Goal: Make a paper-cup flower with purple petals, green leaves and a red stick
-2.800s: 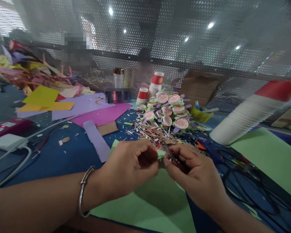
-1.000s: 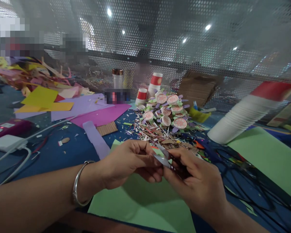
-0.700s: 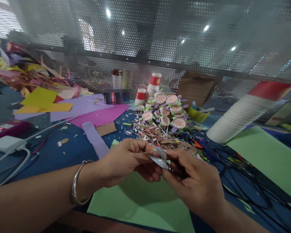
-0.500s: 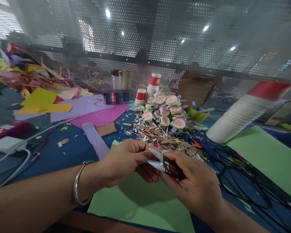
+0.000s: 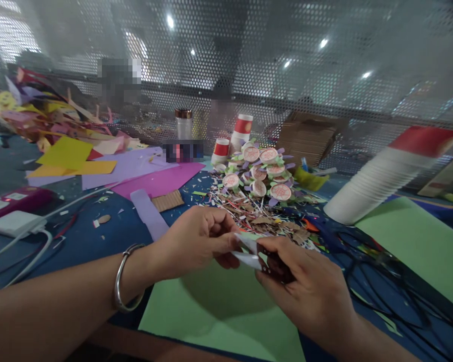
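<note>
Head view: The scissors [image 5: 252, 261] are in the right hand [image 5: 309, 284], above the near part of the surface [image 5: 109, 244]. The blades are short, pale grey and pointed, with a dull sheen. They stand apart in a narrow V, one above the other, tips directed toward the left hand [image 5: 198, 246]. The handles are dark and mostly covered by the fingers; their full shape cannot be determined.

The right hand is curled around the handles, pinching them between the thumb below and the fingers above. The left hand is folded inward, thumb and forefinger pressed together just beside the blade tips. Whether anything is pinched between them cannot be determined. A silver bracelet [image 5: 118, 284] encircles the left wrist.

A light green sheet [image 5: 230, 327] lies flat beneath both hands, smooth and matte, with a soft shadow across its middle. Beyond the hands, a heap of paper scraps [image 5: 262, 221] lies in front of a pile of white discs [image 5: 281, 191] bearing red print. A purple strip [image 5: 148, 212] rests to the left, touching a piece of corrugated cardboard [image 5: 168, 200].
</note>
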The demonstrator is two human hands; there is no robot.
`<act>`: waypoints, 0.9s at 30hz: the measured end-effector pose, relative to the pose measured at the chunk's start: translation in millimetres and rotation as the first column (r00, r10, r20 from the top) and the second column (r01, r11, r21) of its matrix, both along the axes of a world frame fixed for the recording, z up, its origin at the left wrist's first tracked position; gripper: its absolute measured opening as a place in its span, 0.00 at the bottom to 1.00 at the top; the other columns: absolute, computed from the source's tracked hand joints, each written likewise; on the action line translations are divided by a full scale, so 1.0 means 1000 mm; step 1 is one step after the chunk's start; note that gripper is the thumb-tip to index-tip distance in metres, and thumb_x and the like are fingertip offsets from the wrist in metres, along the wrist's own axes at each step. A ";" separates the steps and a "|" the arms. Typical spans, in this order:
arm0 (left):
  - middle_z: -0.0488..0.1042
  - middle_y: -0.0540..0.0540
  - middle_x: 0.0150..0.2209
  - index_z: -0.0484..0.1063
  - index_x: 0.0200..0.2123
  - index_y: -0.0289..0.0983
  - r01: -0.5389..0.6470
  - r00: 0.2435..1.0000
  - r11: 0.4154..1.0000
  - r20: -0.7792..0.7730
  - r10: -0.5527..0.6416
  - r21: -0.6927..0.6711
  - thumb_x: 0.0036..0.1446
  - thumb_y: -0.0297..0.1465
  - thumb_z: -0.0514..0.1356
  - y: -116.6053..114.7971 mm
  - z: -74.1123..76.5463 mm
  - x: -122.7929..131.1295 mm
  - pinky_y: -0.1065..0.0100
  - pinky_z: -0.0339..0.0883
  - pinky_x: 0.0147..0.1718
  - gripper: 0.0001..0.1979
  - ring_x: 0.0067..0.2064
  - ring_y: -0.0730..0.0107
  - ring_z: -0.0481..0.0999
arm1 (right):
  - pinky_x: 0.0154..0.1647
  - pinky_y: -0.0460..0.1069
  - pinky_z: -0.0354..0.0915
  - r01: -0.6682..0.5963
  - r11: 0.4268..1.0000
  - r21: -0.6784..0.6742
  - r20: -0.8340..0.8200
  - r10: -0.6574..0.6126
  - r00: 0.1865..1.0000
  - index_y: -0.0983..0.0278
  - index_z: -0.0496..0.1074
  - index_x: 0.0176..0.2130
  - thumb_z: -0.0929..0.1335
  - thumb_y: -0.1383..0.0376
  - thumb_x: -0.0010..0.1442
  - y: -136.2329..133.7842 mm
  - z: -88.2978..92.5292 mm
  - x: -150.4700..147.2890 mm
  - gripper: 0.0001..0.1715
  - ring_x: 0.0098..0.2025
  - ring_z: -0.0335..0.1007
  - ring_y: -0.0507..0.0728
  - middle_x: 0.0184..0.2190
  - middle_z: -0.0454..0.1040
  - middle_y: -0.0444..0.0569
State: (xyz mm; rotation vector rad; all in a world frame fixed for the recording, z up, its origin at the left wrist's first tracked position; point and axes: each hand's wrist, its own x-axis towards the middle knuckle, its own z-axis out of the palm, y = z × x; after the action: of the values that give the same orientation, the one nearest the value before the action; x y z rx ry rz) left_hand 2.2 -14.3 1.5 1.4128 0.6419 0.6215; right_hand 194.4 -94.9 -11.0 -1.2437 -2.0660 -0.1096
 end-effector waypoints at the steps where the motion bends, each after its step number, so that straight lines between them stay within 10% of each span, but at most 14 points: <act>1: 0.77 0.50 0.23 0.71 0.30 0.34 0.004 1.000 0.999 -0.005 -0.004 0.052 0.55 0.32 0.67 0.001 0.001 -0.002 0.75 0.71 0.25 0.09 0.25 0.76 0.77 | 0.23 0.44 0.65 0.018 1.000 -0.020 -0.037 -0.019 0.999 0.61 0.73 0.40 0.66 0.69 0.58 0.001 0.000 0.002 0.09 0.22 0.72 0.51 0.25 0.77 0.42; 12: 0.80 0.48 0.31 0.73 0.36 0.35 0.117 0.982 0.853 -0.189 -0.022 0.508 0.64 0.25 0.57 -0.002 0.008 -0.011 0.76 0.71 0.32 0.05 0.32 0.76 0.79 | 0.22 0.44 0.65 -0.048 0.954 -0.295 -0.287 -0.041 0.957 0.61 0.77 0.42 0.69 0.64 0.62 0.007 0.001 0.004 0.08 0.25 0.72 0.52 0.30 0.80 0.44; 18: 0.76 0.49 0.29 0.71 0.35 0.34 0.012 0.998 0.990 0.057 -0.020 0.143 0.60 0.33 0.64 -0.004 0.000 -0.001 0.73 0.69 0.32 0.08 0.30 0.75 0.76 | 0.22 0.44 0.64 -0.061 0.955 -0.290 -0.348 -0.046 0.936 0.62 0.77 0.37 0.68 0.61 0.64 0.009 0.004 0.003 0.09 0.24 0.68 0.51 0.26 0.76 0.44; 27: 0.73 0.51 0.32 0.71 0.32 0.34 -0.039 0.977 0.979 0.197 0.079 -0.198 0.50 0.33 0.72 -0.011 -0.012 0.010 0.73 0.66 0.34 0.14 0.34 0.76 0.72 | 0.23 0.43 0.65 -0.043 0.975 -0.219 -0.352 -0.037 0.935 0.61 0.76 0.36 0.68 0.66 0.62 0.007 0.000 0.000 0.04 0.24 0.68 0.50 0.26 0.75 0.42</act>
State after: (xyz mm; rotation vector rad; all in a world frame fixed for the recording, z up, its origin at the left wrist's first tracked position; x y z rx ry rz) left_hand 12.6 -24.9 -10.7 1.1355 0.5664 0.7210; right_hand 194.5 -87.7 -11.0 -1.2852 -1.7982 0.3370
